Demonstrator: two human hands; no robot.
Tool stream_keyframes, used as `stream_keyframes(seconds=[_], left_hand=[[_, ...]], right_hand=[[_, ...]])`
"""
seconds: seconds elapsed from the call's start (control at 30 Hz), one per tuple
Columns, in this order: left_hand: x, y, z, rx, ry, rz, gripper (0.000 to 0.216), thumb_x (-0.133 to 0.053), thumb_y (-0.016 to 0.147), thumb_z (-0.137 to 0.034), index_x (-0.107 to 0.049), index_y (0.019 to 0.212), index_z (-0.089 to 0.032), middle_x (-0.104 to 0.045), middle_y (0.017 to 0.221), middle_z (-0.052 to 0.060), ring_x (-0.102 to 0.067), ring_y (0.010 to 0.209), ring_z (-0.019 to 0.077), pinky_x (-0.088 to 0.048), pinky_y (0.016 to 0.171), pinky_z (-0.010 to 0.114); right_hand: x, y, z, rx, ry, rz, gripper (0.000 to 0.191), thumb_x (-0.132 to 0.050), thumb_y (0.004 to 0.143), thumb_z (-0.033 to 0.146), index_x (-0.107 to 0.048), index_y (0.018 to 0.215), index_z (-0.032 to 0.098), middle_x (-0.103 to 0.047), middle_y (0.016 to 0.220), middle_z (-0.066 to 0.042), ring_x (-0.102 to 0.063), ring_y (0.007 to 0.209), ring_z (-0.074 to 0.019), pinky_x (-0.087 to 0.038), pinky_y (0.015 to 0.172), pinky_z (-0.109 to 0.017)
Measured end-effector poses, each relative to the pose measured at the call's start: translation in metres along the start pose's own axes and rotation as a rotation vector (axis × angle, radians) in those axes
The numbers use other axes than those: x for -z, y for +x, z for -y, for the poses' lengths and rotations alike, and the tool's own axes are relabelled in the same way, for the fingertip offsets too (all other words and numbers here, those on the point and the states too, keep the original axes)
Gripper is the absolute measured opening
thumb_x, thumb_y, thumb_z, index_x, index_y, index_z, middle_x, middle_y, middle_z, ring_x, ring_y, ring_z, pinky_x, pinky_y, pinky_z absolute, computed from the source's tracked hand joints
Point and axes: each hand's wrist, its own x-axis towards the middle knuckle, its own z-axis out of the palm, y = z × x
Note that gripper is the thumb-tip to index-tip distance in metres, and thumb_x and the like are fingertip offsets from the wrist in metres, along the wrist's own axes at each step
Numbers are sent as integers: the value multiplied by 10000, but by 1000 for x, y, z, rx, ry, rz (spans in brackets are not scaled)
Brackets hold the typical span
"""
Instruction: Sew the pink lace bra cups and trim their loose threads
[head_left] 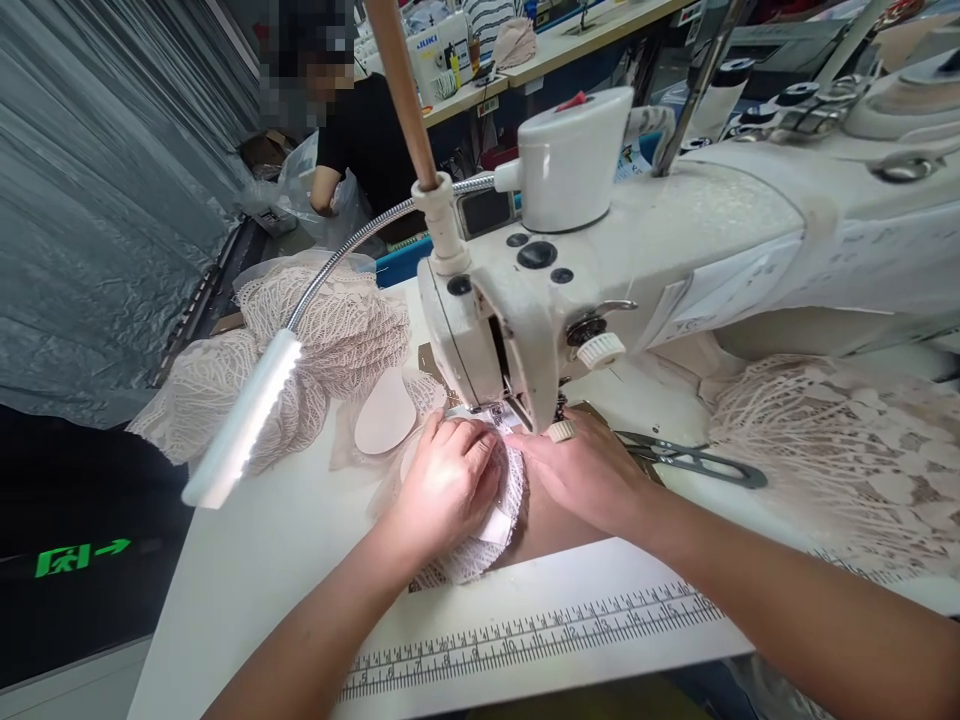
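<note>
Both hands press flat on a lace piece (480, 545) under the sewing machine (525, 330) needle: left hand (448, 480) spread open on top, right hand (581, 470) (fingers loosely curled) beside it. Scissors (697, 460) lie on the table (255, 560) nearby.

Sewing machine (637, 260): off-white, black knobs, red tab on top. Lace piece (480, 540): pale pink, open net pattern. Lace pile (337, 330): same pink mesh. Counter (255, 560): white, black printed ruler scale. Scissors (694, 462): dark grey. Exit sign (79, 556): green.
</note>
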Motion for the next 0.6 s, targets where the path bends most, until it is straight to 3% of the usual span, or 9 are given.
stream_keyframes(seconds=[0.33, 0.6], left_hand=[[-13, -3, 7, -25, 32, -8, 387, -427, 862, -126, -531, 1235, -137, -575, 1186, 138, -500, 1103, 295, -345, 994, 544], [-19, 3, 10, -34, 21, 4, 453, -448, 829, -111, -496, 1278, -154, -529, 1212, 165, -458, 1132, 311, -404, 902, 498]], right_hand=[[-3, -1, 1, 8, 0, -17, 305, -461, 859, 120, -727, 941, 244, -686, 758, -28, -526, 731, -186, -343, 686, -304], [-3, 0, 1, 0, -1, 24, 273, -493, 818, 104, -732, 827, 235, -651, 703, -30, -487, 691, -172, -308, 660, -296]])
